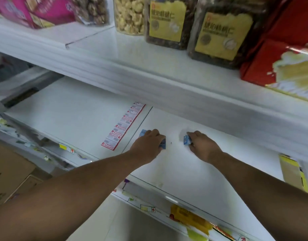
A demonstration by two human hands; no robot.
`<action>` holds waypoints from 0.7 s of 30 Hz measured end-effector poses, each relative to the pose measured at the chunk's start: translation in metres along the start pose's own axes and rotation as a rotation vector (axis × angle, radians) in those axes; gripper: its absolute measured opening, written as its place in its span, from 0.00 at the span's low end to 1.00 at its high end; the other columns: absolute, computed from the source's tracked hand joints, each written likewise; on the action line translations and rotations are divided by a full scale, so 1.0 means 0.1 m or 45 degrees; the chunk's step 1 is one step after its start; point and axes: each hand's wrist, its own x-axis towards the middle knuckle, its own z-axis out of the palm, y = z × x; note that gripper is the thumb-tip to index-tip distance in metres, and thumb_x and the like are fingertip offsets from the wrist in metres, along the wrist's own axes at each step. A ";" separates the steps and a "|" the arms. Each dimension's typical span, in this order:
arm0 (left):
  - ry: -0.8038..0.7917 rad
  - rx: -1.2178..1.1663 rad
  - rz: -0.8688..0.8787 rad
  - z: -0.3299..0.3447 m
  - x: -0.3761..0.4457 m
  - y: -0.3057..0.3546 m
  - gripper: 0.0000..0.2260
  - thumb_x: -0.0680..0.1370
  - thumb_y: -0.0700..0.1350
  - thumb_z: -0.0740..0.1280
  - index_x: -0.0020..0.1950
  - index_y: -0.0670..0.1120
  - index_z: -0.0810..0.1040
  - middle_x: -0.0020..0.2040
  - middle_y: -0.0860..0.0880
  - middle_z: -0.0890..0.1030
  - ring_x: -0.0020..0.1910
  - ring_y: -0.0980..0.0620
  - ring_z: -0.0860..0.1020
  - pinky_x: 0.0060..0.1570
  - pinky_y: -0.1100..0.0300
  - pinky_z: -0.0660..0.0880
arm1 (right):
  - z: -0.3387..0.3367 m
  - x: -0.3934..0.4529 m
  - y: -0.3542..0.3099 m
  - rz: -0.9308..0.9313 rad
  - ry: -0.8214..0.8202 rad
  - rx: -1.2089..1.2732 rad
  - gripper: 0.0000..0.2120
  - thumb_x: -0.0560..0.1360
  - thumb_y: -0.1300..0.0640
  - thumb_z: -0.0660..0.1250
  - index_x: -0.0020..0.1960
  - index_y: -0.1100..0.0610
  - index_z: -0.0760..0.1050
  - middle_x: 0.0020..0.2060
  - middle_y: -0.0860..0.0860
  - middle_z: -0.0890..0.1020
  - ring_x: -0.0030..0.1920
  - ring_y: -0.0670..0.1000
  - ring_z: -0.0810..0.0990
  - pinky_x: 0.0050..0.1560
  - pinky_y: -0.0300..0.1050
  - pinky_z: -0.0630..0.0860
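Observation:
Both my arms reach onto a white lower shelf (175, 171). My left hand (148, 145) lies curled over small blue packets (162, 144); one blue corner shows beyond the knuckles and another at the fingertips. My right hand (202, 145) grips a small blue packet (186, 140) between thumb and fingers, just above the shelf surface. The two hands are about a hand's width apart.
A strip of red-and-white price labels (122, 126) lies on the shelf to the left, past a thin divider (137, 129). The upper shelf (149, 70) carries clear jars with yellow labels (219, 35), pink boxes and a red box (280, 66). A yellow package (292, 173) stands at right.

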 end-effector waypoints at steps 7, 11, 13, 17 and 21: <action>0.026 -0.026 0.113 -0.40 -0.30 -0.07 0.02 0.84 0.45 0.67 0.53 0.49 0.78 0.55 0.49 0.76 0.57 0.47 0.76 0.51 0.49 0.81 | -0.32 -0.48 -0.60 0.118 -0.023 0.129 0.27 0.78 0.61 0.68 0.76 0.52 0.72 0.66 0.54 0.79 0.64 0.57 0.79 0.63 0.46 0.74; 0.031 -0.013 0.204 -0.43 -0.39 -0.15 0.05 0.83 0.43 0.67 0.47 0.50 0.74 0.50 0.49 0.75 0.53 0.48 0.76 0.42 0.58 0.70 | -0.43 -0.66 -0.86 0.147 0.040 0.172 0.19 0.75 0.61 0.67 0.63 0.50 0.70 0.54 0.50 0.82 0.49 0.55 0.80 0.49 0.50 0.79; 0.046 0.011 0.236 -0.44 -0.43 -0.18 0.02 0.83 0.44 0.67 0.52 0.47 0.77 0.52 0.47 0.76 0.55 0.49 0.76 0.43 0.57 0.72 | -0.46 -0.72 -0.95 0.151 0.025 0.136 0.14 0.74 0.62 0.66 0.57 0.50 0.70 0.49 0.51 0.81 0.46 0.55 0.79 0.47 0.51 0.79; 0.035 -0.004 0.236 -0.53 -0.56 -0.19 0.01 0.82 0.44 0.68 0.52 0.47 0.77 0.56 0.47 0.77 0.58 0.46 0.78 0.47 0.53 0.78 | -0.53 -0.82 -1.10 0.117 0.007 0.080 0.15 0.74 0.64 0.67 0.58 0.50 0.72 0.49 0.51 0.80 0.47 0.56 0.78 0.49 0.53 0.80; 0.026 0.067 0.155 -0.63 -0.77 -0.15 0.09 0.84 0.47 0.68 0.63 0.46 0.79 0.63 0.47 0.75 0.64 0.46 0.75 0.55 0.44 0.81 | -0.59 -0.96 -1.18 0.073 0.023 0.081 0.16 0.73 0.63 0.68 0.59 0.51 0.73 0.50 0.50 0.81 0.48 0.55 0.79 0.48 0.52 0.80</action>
